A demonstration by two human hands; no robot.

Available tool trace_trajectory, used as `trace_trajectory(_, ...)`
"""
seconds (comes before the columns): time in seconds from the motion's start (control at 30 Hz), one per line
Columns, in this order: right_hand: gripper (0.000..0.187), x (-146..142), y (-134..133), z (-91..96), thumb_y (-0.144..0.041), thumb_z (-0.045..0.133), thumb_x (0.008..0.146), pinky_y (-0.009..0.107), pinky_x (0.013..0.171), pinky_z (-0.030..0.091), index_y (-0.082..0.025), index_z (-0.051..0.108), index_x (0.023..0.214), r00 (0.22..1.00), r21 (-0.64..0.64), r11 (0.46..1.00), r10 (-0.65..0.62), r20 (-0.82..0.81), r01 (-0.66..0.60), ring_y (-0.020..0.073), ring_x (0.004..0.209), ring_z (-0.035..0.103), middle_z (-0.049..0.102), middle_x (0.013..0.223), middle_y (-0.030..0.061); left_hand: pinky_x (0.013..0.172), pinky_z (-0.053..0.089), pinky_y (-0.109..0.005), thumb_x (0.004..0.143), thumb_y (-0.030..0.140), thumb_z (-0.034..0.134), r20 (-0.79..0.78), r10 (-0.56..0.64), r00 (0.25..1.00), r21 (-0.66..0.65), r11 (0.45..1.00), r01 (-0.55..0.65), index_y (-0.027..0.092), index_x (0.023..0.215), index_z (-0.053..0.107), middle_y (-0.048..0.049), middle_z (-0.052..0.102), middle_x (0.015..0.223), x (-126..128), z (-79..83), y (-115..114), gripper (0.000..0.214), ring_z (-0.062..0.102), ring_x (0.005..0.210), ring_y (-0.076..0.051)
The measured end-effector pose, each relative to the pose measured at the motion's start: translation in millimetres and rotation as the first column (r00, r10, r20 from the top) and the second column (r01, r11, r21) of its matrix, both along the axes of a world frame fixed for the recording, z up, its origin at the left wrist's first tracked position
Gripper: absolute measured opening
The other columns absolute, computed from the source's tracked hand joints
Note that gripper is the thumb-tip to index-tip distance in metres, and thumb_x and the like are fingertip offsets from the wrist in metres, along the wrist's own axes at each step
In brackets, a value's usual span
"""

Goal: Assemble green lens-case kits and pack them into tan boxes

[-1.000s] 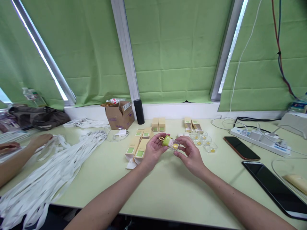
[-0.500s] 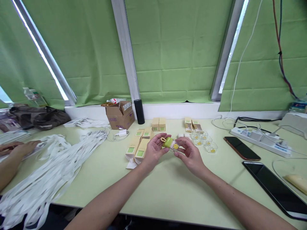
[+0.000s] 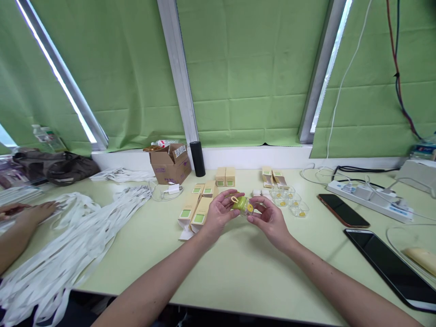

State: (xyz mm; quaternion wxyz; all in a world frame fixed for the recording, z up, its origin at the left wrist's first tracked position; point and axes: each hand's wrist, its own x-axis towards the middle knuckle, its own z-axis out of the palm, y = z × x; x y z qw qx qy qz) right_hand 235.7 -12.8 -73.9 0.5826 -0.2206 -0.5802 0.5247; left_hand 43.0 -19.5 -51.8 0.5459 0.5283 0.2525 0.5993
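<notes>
A small clear bottle [image 3: 247, 208] with a green cap [image 3: 240, 203] and a pale yellow loop lies sideways between my hands, above the table. My left hand [image 3: 220, 210] has its fingers and thumb around the cap end. On the clear end, with its round yellow print, rest the thumb and fingertips of my right hand [image 3: 269, 218]. Beside my left hand lie cream boxes [image 3: 200, 213] with green squares, some with open flaps. Beyond my right hand are several clear cups [image 3: 299, 209] with yellow marks, and small white pieces [image 3: 260, 193].
White straps [image 3: 75, 240] cover the left of the table, near another person's hands [image 3: 30, 213]. A cardboard box [image 3: 170, 164] and a black cylinder [image 3: 197, 159] stand at the back. On the right are a phone [image 3: 344, 210], a tablet [image 3: 391, 268] and a power strip [image 3: 371, 200].
The bottle has turned a little between my fingers, so its loop and yellow print sit differently. My hands stay in nearly the same place.
</notes>
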Motion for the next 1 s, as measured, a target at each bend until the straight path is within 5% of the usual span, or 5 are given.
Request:
trace_trajectory(0.2,0.048,-1,2,-0.7,-0.044,0.098,0.072,0.042,0.088,0.068,-0.028,0.067,0.106,0.997,-0.011,0.997,-0.074,-0.030,0.074,0.0238,0.110,0.066,0.061,0.110,0.0033,0.105,0.054,-0.042,0.072,0.028,0.099,-0.012,0.011,1.000,0.009,1.000,-0.011,0.020,0.135,0.062,-0.0179,0.070,0.141,2,-0.8,-1,0.073,0.070,0.124,-0.028)
trace_trajectory(0.43,0.052,-4,4,-0.6,-0.043,0.098,0.069,0.042,0.089,0.068,-0.028,0.061,0.102,0.985,-0.005,0.986,-0.169,-0.037,0.169,0.0234,0.113,0.066,0.061,0.114,0.0034,0.100,0.055,-0.036,0.078,0.038,0.095,-0.141,0.163,0.976,0.033,0.987,-0.160,0.021,0.125,0.059,-0.0110,0.071,0.119,9,0.8,-7,0.062,0.068,0.115,-0.023)
trace_trajectory(0.7,0.053,-5,1,-2.4,-0.039,0.098,0.071,0.044,0.096,0.067,-0.028,0.057,0.103,0.979,0.011,0.980,-0.201,0.040,0.201,0.0245,0.121,0.064,0.060,0.126,0.0051,0.090,0.057,-0.036,0.084,0.044,0.089,-0.200,0.140,0.970,0.031,0.990,-0.136,0.022,0.120,0.054,-0.0082,0.071,0.110,19,1.3,-15,0.055,0.071,0.102,-0.022)
trace_trajectory(1.0,0.059,-1,-4,2.9,-0.046,0.083,0.090,0.044,0.094,0.067,-0.035,0.058,0.142,0.993,0.082,0.992,-0.100,0.061,0.095,0.0249,0.118,0.065,0.063,0.123,0.0078,0.090,0.055,-0.036,0.088,0.054,0.085,-0.163,0.082,0.983,0.037,0.996,-0.077,0.021,0.121,0.056,-0.0088,0.074,0.104,14,6.0,-14,0.055,0.073,0.102,-0.024)
